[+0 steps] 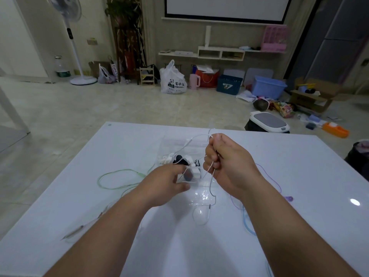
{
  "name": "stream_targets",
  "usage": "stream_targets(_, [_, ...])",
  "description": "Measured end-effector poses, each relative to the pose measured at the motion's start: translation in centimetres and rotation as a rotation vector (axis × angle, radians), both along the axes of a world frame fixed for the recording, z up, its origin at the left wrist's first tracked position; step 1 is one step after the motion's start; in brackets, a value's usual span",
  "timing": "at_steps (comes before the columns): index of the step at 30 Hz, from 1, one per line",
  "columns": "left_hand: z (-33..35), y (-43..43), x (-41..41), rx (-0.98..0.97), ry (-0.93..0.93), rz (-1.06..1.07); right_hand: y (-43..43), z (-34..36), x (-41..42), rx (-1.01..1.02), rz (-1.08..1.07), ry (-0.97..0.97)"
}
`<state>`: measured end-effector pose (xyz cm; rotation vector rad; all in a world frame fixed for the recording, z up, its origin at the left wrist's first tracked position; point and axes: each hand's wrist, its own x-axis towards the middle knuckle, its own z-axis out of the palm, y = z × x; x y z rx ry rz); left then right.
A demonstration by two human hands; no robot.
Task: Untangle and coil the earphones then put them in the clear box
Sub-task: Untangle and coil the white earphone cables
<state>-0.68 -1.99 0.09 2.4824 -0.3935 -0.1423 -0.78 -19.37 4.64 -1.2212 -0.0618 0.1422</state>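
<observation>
- Right, my right hand [225, 162] is clenched round the white cord [210, 184] and held up off the table [299, 172]. Strands come out above its knuckles and below its palm.
- Below that hand the cord hangs down to a loop lying on the table, with the plug [209, 206] beside the loop.
- My left hand [165, 182] is just left of the right and lower. Its fingers curl toward a thin strand coming across from the right hand, and I can't tell whether they pinch it.
- The box [179, 142] stands just beyond both hands, close to the left fingertips, with small black and white things inside.
- Left of the left hand, a green cord [121, 170] loops on the table.
- Right of the right wrist runs a purple cord [278, 183]. Nearer me, beside that forearm, lies a blue cord [244, 218].
</observation>
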Motion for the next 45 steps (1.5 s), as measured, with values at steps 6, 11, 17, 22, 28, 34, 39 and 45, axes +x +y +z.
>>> stream_targets(6, [0.1,1.3,0.8,0.0,-0.047,0.235,-0.5,1.2,0.1,0.3,-0.086,-0.052])
stream_targets(11, [1.2,2.1,1.1,-0.089,-0.209,0.436,-0.3,0.5,0.0,0.048,-0.073,-0.06])
stream_targets(17, [1.7,2.7,1.1,-0.006,-0.194,0.46,0.3,-0.6,-0.1,-0.492,-0.01,-0.066])
stream_targets(22, [1.2,3.3,1.1,0.099,-0.102,0.41,0.3,-0.5,-0.3,-0.58,0.0,-0.051])
stream_targets(28, [0.7,3.2,1.2,0.32,-0.199,0.426,0.4,-0.6,-0.6,-0.679,0.047,-0.033])
stream_targets(34, [1.4,3.0,1.0,0.007,-0.294,0.524,0.4,-0.5,-0.7,-0.737,-0.057,-0.112])
stream_targets(39, [3.1,2.0,0.3,-0.443,-0.211,0.449,0.1,0.5,-0.5,-0.568,-0.275,-0.226])
stream_targets(45, [3.8,1.7,-0.3,-0.618,-0.074,0.271,-0.3,1.0,-0.2,-0.388,-0.376,-0.204])
